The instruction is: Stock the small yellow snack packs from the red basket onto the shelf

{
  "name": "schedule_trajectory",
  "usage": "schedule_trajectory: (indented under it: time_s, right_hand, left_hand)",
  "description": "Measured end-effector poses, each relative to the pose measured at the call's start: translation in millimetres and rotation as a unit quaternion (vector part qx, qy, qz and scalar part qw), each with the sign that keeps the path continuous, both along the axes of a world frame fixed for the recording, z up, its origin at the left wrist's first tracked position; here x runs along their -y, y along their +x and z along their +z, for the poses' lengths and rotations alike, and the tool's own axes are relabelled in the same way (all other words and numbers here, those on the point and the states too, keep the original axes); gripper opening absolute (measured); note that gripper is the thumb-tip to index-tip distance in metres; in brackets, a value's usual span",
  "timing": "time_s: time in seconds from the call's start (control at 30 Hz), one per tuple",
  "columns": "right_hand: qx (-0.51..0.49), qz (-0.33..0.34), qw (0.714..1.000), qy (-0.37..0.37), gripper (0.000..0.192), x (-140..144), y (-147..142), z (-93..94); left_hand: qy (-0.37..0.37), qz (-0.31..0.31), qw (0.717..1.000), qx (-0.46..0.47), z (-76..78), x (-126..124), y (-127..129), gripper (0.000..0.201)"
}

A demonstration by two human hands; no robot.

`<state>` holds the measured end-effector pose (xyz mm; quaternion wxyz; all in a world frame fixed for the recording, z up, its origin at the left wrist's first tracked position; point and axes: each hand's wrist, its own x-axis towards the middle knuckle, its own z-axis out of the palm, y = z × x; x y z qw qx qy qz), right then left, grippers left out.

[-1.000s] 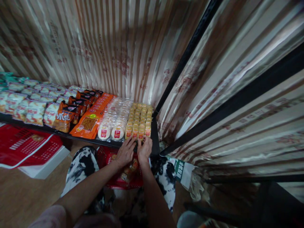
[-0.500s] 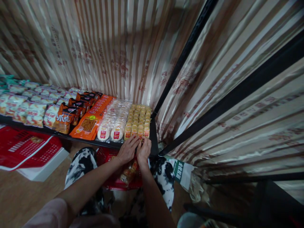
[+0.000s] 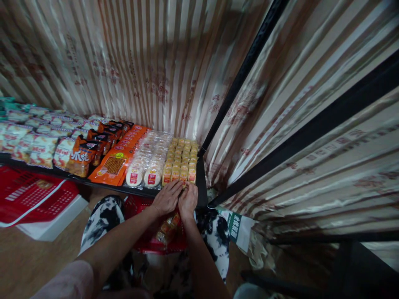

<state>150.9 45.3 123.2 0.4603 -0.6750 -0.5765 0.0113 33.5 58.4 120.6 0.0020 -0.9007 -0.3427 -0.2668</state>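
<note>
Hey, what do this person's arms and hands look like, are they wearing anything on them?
Both forearms are bare. The left hand and right hand wear no gloves, and no rings or watch show. A pale pink sleeve covers the left upper arm at the bottom edge. The right arm's upper part is out of view.

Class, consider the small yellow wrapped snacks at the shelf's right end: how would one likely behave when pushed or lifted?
The yellow snack packs look small, so probably light. Their glossy wrappers may slip under the left hand and right hand. Packed upright in tight rows, one pushed would likely tip neighbours.
</note>
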Motion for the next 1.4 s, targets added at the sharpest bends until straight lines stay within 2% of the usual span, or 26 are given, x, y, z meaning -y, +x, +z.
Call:
schedule_trajectory:
  time_s: [0.27,0.47,0.63,0.83,1.1,1.4]
  right_hand:
    - [-0.023,0.016,0.999,0.024,0.032,6,0,0.9]
    - [-0.059,-0.008,0.997,0.050,0.032,2,0,5.7]
    - [-0.019,-0.012,0.999,0.024,0.042,-3,5,6.0]
    - [0.006,-0.033,0.999,-0.009,0.050,-13,18,-3.1]
    - [0.008,-0.037,0.999,-0.002,0.050,-20,24,-16.2]
    - [0.018,-0.037,0.999,-0.014,0.049,-17,23,-13.7]
  left_hand:
    - [0.003,0.007,1.000,-0.009,-3.1,0,1,0.048]
    - [-0.003,0.003,1.000,-0.013,-0.2,0,-1,0.050]
    - [-0.009,-0.004,1.000,-0.001,-0.4,1,-2,0.049]
    - [-0.013,-0.006,1.000,-0.006,2.1,2,-2,0.052]
    - [-0.006,-0.001,1.000,0.000,1.0,1,-1,0.051]
    - [0.002,0.004,1.000,0.010,-1.6,2,-1,0.051]
